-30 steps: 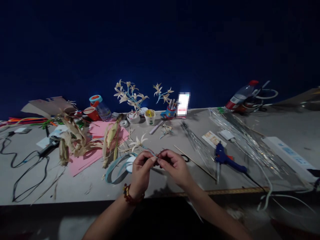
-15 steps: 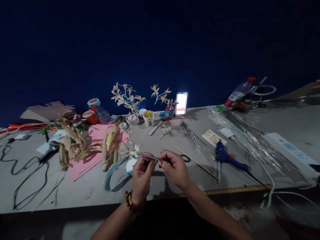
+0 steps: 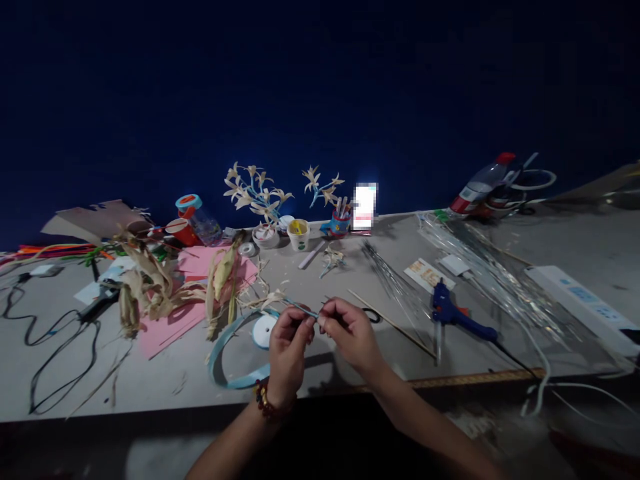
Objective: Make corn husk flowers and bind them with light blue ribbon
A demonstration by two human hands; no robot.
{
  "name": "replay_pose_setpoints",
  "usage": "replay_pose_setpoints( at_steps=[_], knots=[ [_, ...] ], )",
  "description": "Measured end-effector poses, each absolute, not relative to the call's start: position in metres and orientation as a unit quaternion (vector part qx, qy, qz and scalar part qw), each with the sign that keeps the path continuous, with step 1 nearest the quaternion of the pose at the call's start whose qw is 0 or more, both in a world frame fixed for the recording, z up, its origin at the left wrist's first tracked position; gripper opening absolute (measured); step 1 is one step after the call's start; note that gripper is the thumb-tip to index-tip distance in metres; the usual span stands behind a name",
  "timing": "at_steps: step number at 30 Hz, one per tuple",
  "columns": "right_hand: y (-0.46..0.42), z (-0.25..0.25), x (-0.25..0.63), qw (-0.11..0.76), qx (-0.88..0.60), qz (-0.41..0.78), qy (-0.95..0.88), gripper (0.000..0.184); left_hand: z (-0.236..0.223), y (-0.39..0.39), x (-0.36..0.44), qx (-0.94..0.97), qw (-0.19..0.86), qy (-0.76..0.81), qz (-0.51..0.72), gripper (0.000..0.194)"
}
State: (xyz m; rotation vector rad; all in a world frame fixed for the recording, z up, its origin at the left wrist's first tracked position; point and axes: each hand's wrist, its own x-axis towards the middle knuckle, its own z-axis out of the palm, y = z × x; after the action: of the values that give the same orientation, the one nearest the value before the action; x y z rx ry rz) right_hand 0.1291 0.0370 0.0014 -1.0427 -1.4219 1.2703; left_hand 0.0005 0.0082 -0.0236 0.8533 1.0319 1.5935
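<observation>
Head view: a dark blue wall fills the upper half of the frame, and a grey table runs across beneath it. Clear plastic sleeves spread over the right side, beside a white power strip. At left, dry husks rest partly on pink sheets. Below the centre, the left hand and the right hand nearly meet, their fingers drawn narrow. A pale flower spray rises left of the upper centre, and a blue glue gun lies at lower right. Light blue ribbon curves just left of the left hand, near a white disc. Farther back stands a small white cup. Thinnest of all, a blue-wrapped stem is pinched between both hands' fingertips near the centre, slanting toward the upper left; its far end is blurred.
</observation>
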Motion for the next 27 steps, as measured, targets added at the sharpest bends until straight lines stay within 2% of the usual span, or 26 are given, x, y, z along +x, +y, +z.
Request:
replay_pose_setpoints(
  at_steps=[7,11,18,27],
  knots=[
    [0.039,0.008,0.134,0.457,-0.415,0.474,-0.628,0.01,-0.018,0.016,-0.015,0.44,0.51,0.379,0.635,0.013],
    [0.041,0.012,0.138,0.442,-0.415,0.474,-0.638,0.01,-0.006,0.021,-0.022,0.492,0.496,0.403,0.591,0.015],
    [0.048,0.012,0.144,0.404,-0.414,0.512,-0.635,0.009,0.009,0.023,-0.025,0.481,0.521,0.448,0.544,0.023],
    [0.046,0.01,0.143,0.394,-0.408,0.538,-0.624,0.009,0.001,0.018,-0.029,0.485,0.503,0.455,0.552,0.019]
  ],
)
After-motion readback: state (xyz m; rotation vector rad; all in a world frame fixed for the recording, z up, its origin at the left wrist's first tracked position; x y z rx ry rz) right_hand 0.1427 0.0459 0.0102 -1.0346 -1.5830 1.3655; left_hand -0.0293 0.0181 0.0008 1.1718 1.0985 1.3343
